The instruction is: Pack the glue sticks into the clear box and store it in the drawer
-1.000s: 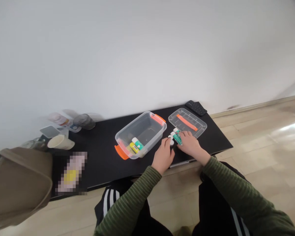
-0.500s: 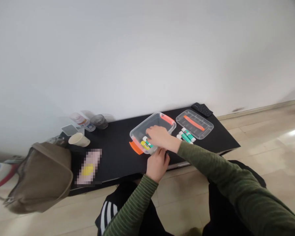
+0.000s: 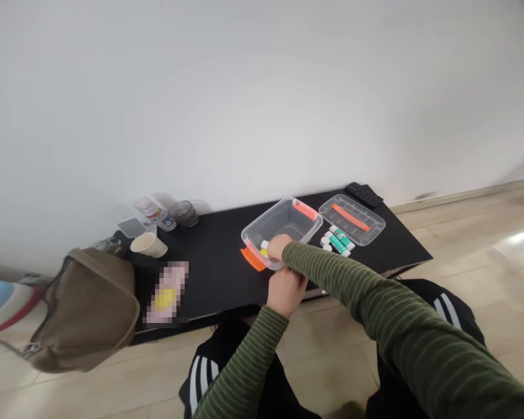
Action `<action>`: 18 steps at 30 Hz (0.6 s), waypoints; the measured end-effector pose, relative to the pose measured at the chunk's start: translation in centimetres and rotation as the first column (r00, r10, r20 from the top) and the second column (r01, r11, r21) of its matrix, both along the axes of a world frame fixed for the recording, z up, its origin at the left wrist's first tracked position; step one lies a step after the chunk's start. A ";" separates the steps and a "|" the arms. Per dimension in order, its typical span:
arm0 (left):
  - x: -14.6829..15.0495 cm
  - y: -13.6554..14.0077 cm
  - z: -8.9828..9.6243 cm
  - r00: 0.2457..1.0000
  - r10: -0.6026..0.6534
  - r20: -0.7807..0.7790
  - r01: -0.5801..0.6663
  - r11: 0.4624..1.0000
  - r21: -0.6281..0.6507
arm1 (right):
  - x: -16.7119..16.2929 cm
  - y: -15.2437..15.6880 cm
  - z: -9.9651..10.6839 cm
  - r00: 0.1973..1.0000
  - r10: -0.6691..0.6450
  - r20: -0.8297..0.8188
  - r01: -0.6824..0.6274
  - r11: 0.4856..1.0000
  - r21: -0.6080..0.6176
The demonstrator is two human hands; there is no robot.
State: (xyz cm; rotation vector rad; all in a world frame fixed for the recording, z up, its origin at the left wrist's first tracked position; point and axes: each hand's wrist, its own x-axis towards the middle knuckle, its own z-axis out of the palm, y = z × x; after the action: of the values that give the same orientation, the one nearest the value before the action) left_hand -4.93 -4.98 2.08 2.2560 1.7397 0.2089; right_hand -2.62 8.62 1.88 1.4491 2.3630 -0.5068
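Observation:
A clear plastic box (image 3: 248, 235) with orange latches stands uncovered in the middle of the black table. My right hand (image 3: 279, 247) is down inside it at the near left, over a yellow glue stick (image 3: 264, 253) and a white cap. Its fingertips are hidden, so any hold is unclear. At the box's near wall, my left hand (image 3: 285, 290) has its fingers bent against the rim, partly covered by my right sleeve. Several green-and-white glue sticks (image 3: 341, 238) lie to the right of the box, beside its clear lid (image 3: 367, 233) with an orange handle.
Along the black table (image 3: 213, 256) on the left are a paper cup (image 3: 149, 245), a white bottle (image 3: 152, 212), a dark glass (image 3: 184, 213) and a blurred pinkish item (image 3: 168, 291). A brown bag (image 3: 87, 308) sits at the left end. A black keyboard-like object (image 3: 364, 194) lies at the back right.
My right hand has dropped deeper into the box and its fingers are now out of sight. My left hand stays at the near wall. The whole view has shifted slightly.

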 end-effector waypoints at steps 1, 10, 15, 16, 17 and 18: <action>0.0 0.0 -0.1 1.000 -0.001 -0.002 0.001 1.000 -0.003 | -0.1 0.0 -0.1 0.999 -0.016 0.034 0.017 1.000 -0.016; 0.0 0.3 -0.9 0.979 0.060 0.193 -0.066 0.997 0.027 | 1.0 0.7 2.7 0.999 -0.042 0.011 0.041 0.998 0.055; 0.0 1.1 -1.5 0.722 0.235 0.651 -0.089 0.964 -0.249 | 6.3 -2.0 6.2 0.874 0.044 -0.484 0.200 0.875 0.441; 0.2 1.3 -1.7 0.618 0.310 0.722 -0.063 0.935 -0.348 | 7.6 -2.9 6.6 0.836 0.055 -0.546 0.246 0.852 0.462; 0.4 1.5 -1.9 0.513 0.383 0.768 -0.028 0.902 -0.431 | 9.0 -3.9 6.7 0.808 0.061 -0.587 0.272 0.843 0.463; 0.6 1.7 -2.1 0.416 0.440 0.796 0.004 0.874 -0.485 | 10.3 -4.9 6.6 0.793 0.069 -0.606 0.274 0.848 0.454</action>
State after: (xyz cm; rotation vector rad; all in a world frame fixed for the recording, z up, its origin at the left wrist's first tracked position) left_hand -4.36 -3.27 -0.03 1.1367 1.2503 0.8378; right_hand 7.70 3.75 8.45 1.8837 3.1277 -0.4095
